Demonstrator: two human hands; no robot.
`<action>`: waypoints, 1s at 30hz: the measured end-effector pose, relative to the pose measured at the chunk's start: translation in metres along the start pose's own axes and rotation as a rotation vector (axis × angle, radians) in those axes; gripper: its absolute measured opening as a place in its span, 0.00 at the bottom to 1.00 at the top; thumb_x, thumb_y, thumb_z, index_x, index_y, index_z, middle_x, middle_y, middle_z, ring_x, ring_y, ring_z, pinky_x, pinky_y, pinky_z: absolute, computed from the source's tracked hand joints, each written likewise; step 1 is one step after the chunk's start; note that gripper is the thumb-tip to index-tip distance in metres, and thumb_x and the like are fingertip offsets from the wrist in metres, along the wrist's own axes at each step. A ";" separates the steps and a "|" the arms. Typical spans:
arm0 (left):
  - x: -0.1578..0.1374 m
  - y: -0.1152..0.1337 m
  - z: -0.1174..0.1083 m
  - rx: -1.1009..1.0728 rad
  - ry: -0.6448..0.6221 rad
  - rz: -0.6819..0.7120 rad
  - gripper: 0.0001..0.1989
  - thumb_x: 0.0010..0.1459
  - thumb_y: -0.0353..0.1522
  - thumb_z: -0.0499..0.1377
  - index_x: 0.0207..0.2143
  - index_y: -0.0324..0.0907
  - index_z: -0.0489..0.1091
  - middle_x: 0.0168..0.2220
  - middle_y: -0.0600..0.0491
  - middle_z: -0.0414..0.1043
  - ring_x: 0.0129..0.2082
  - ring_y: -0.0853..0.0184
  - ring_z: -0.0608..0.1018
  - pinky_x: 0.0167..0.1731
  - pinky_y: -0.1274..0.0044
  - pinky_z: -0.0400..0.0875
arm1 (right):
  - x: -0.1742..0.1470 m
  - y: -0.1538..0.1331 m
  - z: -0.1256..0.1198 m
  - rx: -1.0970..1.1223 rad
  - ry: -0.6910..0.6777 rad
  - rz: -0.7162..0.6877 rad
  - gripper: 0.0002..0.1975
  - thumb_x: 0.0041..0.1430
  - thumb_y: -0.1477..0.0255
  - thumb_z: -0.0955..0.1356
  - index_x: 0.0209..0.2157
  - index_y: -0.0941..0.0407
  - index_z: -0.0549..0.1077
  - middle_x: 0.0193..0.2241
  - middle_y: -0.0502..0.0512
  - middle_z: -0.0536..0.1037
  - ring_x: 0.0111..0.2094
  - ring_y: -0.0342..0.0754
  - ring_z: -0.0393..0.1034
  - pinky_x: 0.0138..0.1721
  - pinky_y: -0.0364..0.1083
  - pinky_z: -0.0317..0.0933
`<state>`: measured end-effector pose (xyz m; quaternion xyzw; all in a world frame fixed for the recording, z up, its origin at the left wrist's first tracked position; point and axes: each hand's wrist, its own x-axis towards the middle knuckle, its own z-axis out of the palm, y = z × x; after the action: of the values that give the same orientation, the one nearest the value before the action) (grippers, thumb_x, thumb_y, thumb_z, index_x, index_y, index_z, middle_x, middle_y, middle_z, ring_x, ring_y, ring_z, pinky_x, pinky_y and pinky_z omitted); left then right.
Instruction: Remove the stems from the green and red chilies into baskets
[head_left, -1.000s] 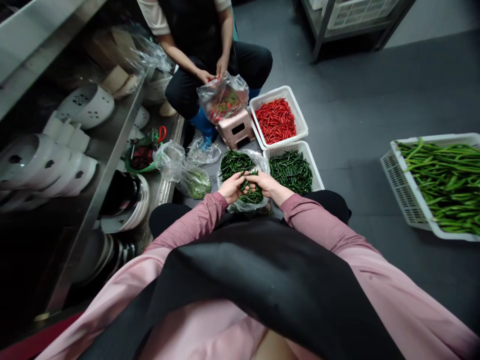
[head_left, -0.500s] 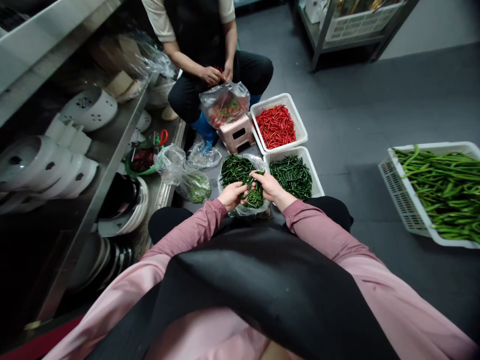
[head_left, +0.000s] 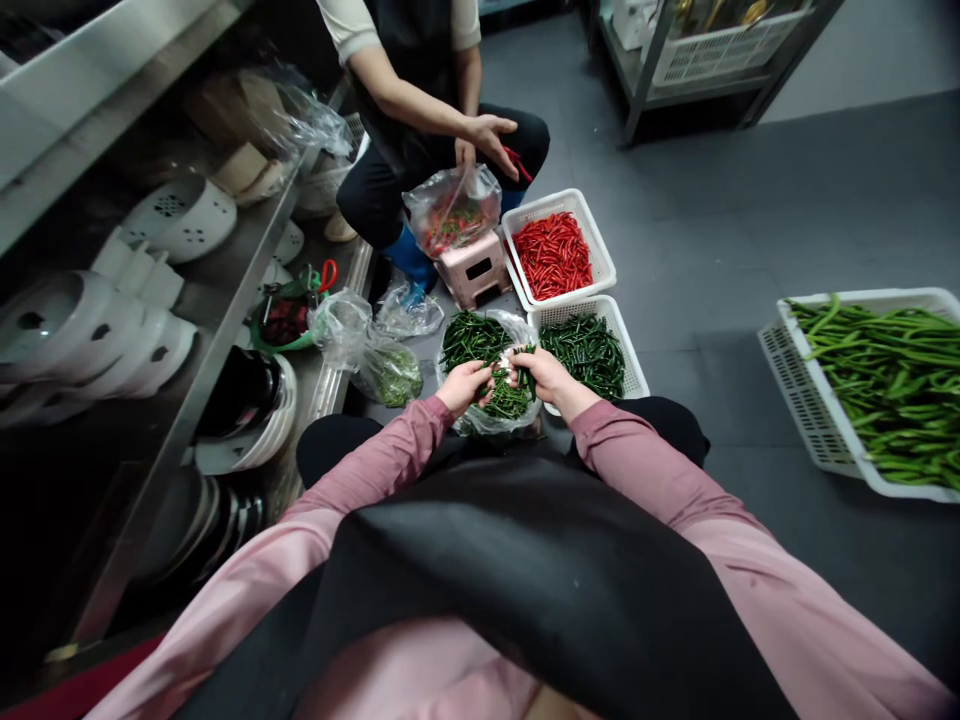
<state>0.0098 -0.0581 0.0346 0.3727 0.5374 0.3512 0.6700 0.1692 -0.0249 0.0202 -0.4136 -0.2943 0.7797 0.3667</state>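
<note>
My left hand is closed on green chili peppers, fingertips turned inward. A short gap away, my right hand is closed too, with dark green chilies showing at its fingers. Both hands are above a clear plastic bag that holds dark green chilies at the far side and thin green stems at the near side. Beside my right hand stands a white basket of dark green chilies.
Opposite, a co-worker sits with red chilies in one hand, by a bag on a pink stool. A white basket holds red chilies. At right is a basket of long green peppers; a metal shelf runs along the left.
My hands have drawn slightly apart, the right one moving a little right with chilies. The co-worker's one hand has swung out toward the red chili basket.
</note>
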 end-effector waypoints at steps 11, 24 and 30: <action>0.003 -0.006 0.006 -0.009 0.032 -0.096 0.06 0.58 0.31 0.60 0.34 0.37 0.68 0.19 0.57 0.67 0.11 0.77 0.63 0.13 0.83 0.50 | -0.005 -0.003 0.003 -0.416 0.232 -0.311 0.08 0.54 0.69 0.71 0.25 0.55 0.70 0.17 0.47 0.67 0.20 0.41 0.61 0.22 0.40 0.59; 0.003 -0.008 0.007 0.129 0.223 -0.112 0.12 0.60 0.35 0.59 0.29 0.35 0.74 0.19 0.56 0.64 0.19 0.74 0.69 0.20 0.81 0.68 | -0.004 0.023 0.002 -0.118 -0.040 0.281 0.08 0.50 0.82 0.71 0.33 0.61 0.71 0.21 0.53 0.76 0.20 0.42 0.71 0.21 0.40 0.68; 0.004 -0.011 0.010 -0.044 0.274 -0.222 0.12 0.62 0.34 0.57 0.28 0.36 0.70 0.21 0.56 0.64 0.18 0.74 0.70 0.22 0.79 0.73 | -0.005 0.038 0.003 -0.193 -0.097 0.162 0.07 0.49 0.79 0.72 0.31 0.60 0.71 0.16 0.49 0.73 0.17 0.39 0.66 0.16 0.36 0.61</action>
<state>0.0206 -0.0610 0.0249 0.2450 0.6535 0.3345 0.6332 0.1560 -0.0501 -0.0053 -0.4313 -0.3510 0.7937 0.2464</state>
